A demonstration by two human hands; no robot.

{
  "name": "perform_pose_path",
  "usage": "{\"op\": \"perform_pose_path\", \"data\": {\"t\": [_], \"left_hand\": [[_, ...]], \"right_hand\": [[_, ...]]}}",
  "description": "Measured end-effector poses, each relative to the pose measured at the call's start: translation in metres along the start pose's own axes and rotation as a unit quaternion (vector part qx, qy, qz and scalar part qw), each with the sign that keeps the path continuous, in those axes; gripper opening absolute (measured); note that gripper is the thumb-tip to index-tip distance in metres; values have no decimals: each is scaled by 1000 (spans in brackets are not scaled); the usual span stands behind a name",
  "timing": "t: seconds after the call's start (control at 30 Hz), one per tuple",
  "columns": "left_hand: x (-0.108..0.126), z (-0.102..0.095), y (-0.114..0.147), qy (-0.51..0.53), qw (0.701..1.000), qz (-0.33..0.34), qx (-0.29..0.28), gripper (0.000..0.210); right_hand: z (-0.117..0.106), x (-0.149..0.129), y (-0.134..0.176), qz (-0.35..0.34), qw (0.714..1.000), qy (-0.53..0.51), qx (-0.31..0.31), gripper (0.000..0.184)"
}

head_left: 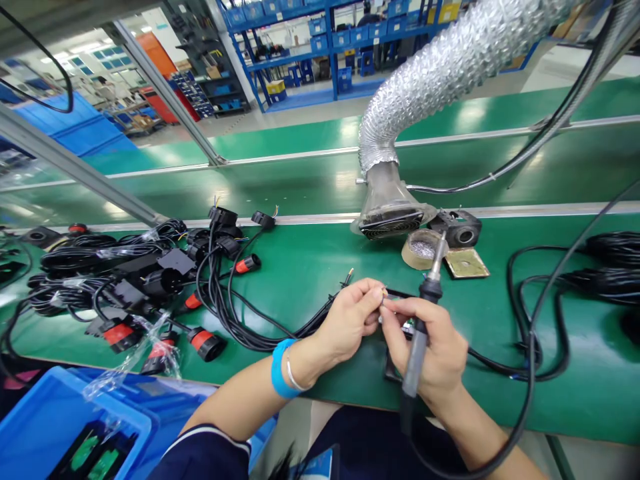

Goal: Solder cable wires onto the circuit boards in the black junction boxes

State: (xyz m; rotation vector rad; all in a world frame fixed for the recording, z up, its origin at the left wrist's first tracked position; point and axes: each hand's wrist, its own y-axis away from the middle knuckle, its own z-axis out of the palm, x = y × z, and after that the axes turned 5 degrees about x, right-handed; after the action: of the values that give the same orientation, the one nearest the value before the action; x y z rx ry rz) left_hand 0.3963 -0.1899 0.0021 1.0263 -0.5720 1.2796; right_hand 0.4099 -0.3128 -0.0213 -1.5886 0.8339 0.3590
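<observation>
My right hand (435,340) holds a soldering iron (416,363) between thumb and fingers, its metal tip pointing up and away. The thumb and forefinger of that hand also meet the fingertips of my left hand (350,317). My left hand is pinched closed on a thin wire (384,293) with a brownish end, mostly covered by the fingers. Beneath both hands, a dark frame-shaped part (393,367) with a bit of green board is partly hidden. A bundle of black cables (260,337) runs just left of my left wrist.
A fume hood (393,203) on a silver duct hangs beyond my hands. Below it stand a round tin (413,257), an iron stand (463,230) and a sponge tray (467,263). Coiled cables (610,280) lie right; red-ringed connectors (205,343) lie left, above a blue bin (135,420).
</observation>
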Motion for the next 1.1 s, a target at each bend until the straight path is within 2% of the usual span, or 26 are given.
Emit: {"op": "perform_pose_path", "data": {"t": [0.13,0.2,0.3,0.4,0.47,0.53,0.6,0.67,0.77,0.83,1.0,1.1], "left_hand": [[7,-7,2,-192,979,46,-46,37],[12,-10,4,-275,957,69,-69,32],[23,-13,6,-367,920,58,-122,23],[35,-16,3,-439,876,8,-199,17],[40,-18,-1,-470,846,-32,-252,17],[43,-21,-5,-472,834,-53,-280,21],[41,-24,-7,-475,841,1,-259,22],[36,-28,-7,-517,827,102,-195,22],[23,-33,-5,-620,751,212,-86,35],[14,-33,-5,-664,704,246,-57,39],[4,-25,-17,-689,643,328,-68,28],[2,-14,-30,-739,575,318,-148,23]], "right_hand": [[-15,4,-9,136,981,-128,-48,33],[-19,5,-14,163,973,-145,-76,31],[-24,4,-19,169,966,-141,-137,25],[-27,1,-21,159,961,-128,-185,19],[-29,1,-20,133,963,-112,-205,16],[-32,7,-19,85,970,-80,-211,14],[-37,19,-16,18,980,-27,-197,16],[-43,36,-10,-51,980,24,-192,25],[-51,63,1,-128,960,59,-242,33],[-55,77,7,-151,945,66,-284,32],[-65,97,0,-168,913,38,-370,32],[-73,107,-15,-138,910,9,-390,31]]}}
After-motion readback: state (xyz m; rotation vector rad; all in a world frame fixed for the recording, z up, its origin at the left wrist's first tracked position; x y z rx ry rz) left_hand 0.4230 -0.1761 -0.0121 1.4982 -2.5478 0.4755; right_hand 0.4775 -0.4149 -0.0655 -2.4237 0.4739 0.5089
